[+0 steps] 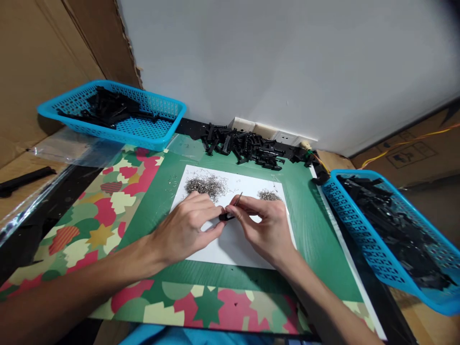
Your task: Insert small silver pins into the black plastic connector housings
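My left hand (pixel 189 223) pinches a small black plastic part (pixel 226 217) between thumb and forefinger above a white sheet of paper (pixel 230 249). Close against it, my right hand (pixel 266 220) is closed on a thin, pointed metal tool (pixel 239 199); whether this is tweezers or a pick I cannot make out. The fingertips of both hands meet at the black part and hide some of it. Just beyond my left hand lies a large heap of tiny metal springs or clips (pixel 206 186). A smaller heap of tiny metal pieces (pixel 269 195) lies behind my right hand.
Black plastic parts (pixel 247 146) are piled along the table's back edge, before a power strip (pixel 283 136). A blue basket (pixel 158 143) with black parts stands back left, another blue basket (pixel 373 258) at right. A patterned green mat (pixel 312 239) covers the table.
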The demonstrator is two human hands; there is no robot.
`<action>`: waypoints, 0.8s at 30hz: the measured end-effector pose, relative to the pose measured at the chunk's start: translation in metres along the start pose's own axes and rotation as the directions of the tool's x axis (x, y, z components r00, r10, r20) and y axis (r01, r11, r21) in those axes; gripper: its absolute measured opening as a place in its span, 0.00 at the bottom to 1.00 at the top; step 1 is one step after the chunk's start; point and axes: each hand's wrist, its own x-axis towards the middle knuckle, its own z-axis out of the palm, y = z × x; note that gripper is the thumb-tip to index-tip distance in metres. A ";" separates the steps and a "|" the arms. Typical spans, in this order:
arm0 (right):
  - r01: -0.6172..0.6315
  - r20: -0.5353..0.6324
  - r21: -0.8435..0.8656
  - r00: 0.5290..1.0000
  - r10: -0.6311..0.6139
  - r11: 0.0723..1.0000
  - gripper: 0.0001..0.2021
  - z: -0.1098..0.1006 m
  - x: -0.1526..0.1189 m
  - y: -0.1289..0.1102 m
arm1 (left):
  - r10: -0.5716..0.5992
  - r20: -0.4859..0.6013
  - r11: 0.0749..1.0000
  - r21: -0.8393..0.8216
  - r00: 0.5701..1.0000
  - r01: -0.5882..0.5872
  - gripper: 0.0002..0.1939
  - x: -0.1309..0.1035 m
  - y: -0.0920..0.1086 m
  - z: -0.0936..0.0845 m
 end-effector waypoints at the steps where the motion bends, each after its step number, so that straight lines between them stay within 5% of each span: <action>1: -0.010 -0.020 0.032 1.000 0.011 0.999 0.10 0.001 -0.001 0.001 | -0.009 -0.005 1.000 -0.004 1.000 0.009 0.04 0.001 0.001 0.000; 4: 0.026 -0.136 0.108 0.991 -0.011 0.994 0.03 -0.004 0.000 0.003 | -0.052 -0.062 0.998 -0.036 0.997 0.050 0.04 0.003 0.003 -0.002; 6: 0.112 -0.174 0.051 0.979 -0.101 0.992 0.08 -0.016 0.002 0.004 | -0.101 -0.108 0.992 -0.084 0.989 0.092 0.06 0.002 0.002 -0.003; 9: 0.262 0.017 -0.132 0.965 -0.262 0.956 0.15 -0.040 0.005 0.004 | -0.228 -0.156 0.966 -0.163 0.961 0.203 0.08 -0.002 -0.003 -0.002; 12: 0.363 0.262 -0.272 0.919 -0.294 0.891 0.12 -0.054 0.002 0.003 | -0.265 -0.137 0.949 -0.212 0.955 0.233 0.12 -0.007 -0.009 0.001; 17: 0.376 0.248 -0.468 0.925 -0.289 0.800 0.11 -0.058 -0.018 -0.004 | -0.206 -0.139 0.950 -0.267 0.969 0.163 0.11 -0.007 0.001 0.002; 20: 0.245 0.104 -0.577 0.968 -0.228 0.779 0.09 -0.093 -0.029 -0.006 | -0.270 -0.116 0.913 -0.346 0.956 0.216 0.12 -0.005 0.012 -0.001; 22: 0.019 -0.070 -0.658 0.994 -0.087 0.753 0.08 -0.138 -0.037 -0.003 | -0.314 -0.099 0.881 -0.401 0.944 0.251 0.13 -0.003 0.017 -0.004; 24: -0.281 -0.243 -0.710 0.958 0.149 0.646 0.07 -0.190 -0.046 0.006 | -0.309 -0.111 0.869 -0.438 0.945 0.232 0.13 -0.003 0.020 -0.006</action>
